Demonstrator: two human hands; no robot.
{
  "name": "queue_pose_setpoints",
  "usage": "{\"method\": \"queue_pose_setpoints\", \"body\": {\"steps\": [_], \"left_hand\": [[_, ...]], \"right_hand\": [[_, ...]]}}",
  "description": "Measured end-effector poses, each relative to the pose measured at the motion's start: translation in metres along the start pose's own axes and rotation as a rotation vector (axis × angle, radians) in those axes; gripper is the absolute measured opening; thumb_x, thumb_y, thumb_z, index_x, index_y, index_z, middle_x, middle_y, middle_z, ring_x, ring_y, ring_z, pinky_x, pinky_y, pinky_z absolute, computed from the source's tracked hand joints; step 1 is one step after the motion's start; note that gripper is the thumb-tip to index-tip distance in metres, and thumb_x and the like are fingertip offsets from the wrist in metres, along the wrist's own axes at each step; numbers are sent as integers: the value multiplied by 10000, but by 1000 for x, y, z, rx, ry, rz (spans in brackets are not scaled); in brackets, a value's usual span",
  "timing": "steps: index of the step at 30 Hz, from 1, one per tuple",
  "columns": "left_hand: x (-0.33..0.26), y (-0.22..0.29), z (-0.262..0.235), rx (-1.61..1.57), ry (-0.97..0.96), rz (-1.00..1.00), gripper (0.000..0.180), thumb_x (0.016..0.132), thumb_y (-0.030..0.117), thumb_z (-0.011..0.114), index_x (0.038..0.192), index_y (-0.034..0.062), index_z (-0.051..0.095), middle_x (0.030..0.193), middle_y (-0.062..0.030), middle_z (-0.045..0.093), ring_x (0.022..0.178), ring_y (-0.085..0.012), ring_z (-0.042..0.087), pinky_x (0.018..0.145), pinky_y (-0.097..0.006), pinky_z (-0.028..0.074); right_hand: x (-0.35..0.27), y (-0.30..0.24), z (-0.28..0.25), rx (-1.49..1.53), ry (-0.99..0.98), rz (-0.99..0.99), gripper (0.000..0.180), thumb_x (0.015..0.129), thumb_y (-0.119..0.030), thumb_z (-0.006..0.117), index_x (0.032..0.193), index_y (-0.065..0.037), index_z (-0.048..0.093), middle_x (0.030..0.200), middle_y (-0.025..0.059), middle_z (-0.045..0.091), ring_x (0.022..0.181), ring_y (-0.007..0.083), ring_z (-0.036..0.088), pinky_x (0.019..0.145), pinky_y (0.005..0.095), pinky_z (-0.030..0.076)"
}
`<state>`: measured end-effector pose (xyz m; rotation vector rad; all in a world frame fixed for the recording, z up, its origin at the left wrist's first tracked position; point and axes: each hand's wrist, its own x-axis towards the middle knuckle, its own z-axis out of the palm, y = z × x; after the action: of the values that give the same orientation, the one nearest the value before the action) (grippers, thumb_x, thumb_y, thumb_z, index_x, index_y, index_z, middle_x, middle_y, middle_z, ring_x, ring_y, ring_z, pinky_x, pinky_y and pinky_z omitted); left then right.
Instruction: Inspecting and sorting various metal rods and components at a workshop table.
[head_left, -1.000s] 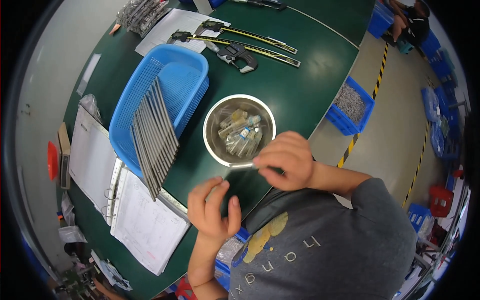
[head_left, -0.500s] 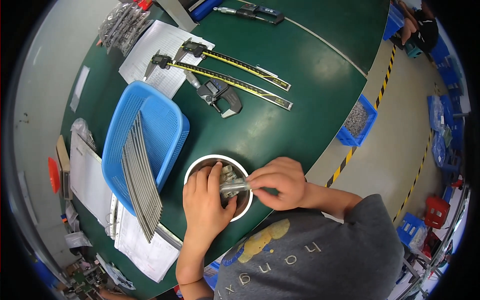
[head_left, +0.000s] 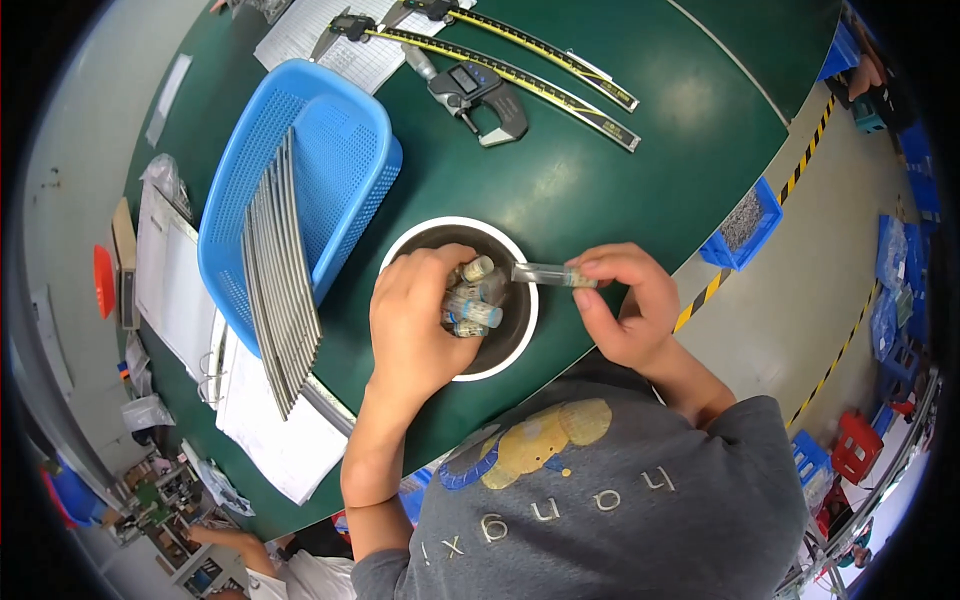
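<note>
A round bowl [head_left: 532, 325] with a white rim and dark inside stands on the green table in front of me. My left hand [head_left: 415, 325] reaches over its left side, fingers curled round several small clear tubes [head_left: 474, 311] with pale ends. Some of its fingertips are hidden behind the tubes. To the right, my right hand [head_left: 640, 305] pinches one clear tube [head_left: 543, 274] by its pale end, between thumb and fingers. That tube lies nearly level, its far end over the bowl's right rim.
Left of the bowl, a blue plastic basket [head_left: 388, 165] holds a bundle of thin metal rods [head_left: 283, 290]. Beyond the bowl lie a digital micrometer [head_left: 470, 88] and two digital calipers [head_left: 500, 62]. Papers [head_left: 275, 425] rest at left; a blue bin [head_left: 745, 225] stands on the floor.
My right hand has drawn a tube rightward, away from the left hand. The left hand's grouped tubes now show more clearly. The view has shifted, so the table things sit higher.
</note>
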<state>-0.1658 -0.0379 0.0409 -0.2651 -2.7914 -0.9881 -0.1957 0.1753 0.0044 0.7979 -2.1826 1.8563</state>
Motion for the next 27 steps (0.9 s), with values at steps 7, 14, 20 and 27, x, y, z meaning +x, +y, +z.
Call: {"method": "queue_pose_setpoints", "body": {"steps": [7, 14, 20, 27], "left_hand": [[-14, -4, 8, -464, 291, -179, 449, 654, -60, 658, 1078, 22, 535, 896, -84, 608, 786, -126, 607, 703, -251, 499], [-14, 6, 4, 50, 38, -64, 574, 516, 5, 689, 1077, 45, 575, 930, -108, 598, 843, -312, 568, 740, -392, 439], [-17, 8, 9, 61, 10, -88, 666, 515, 4, 693, 1168, 42, 568, 1022, -124, 583, 892, -318, 550, 788, -395, 455], [-15, 9, 12, 47, 25, -71, 703, 566, 122, 790, 1218, 32, 545, 1082, -123, 569, 958, -313, 550, 828, -400, 453]], "right_hand": [[19, -1, 10, -180, -110, -181, 231, 661, 2, 704, 876, -62, 648, 951, 102, 658, 699, 225, 616, 612, 309, 476], [96, 26, -16, -660, -184, -217, 173, 747, -150, 677, 902, -76, 655, 951, 80, 610, 836, 273, 588, 719, 385, 449], [116, 58, -14, -1026, -270, -58, 245, 757, -145, 647, 985, -55, 638, 860, 90, 582, 865, 275, 592, 729, 399, 484], [116, 60, -12, -798, -280, 114, 229, 697, -149, 641, 897, -41, 662, 841, 110, 627, 779, 295, 632, 679, 403, 513]]}}
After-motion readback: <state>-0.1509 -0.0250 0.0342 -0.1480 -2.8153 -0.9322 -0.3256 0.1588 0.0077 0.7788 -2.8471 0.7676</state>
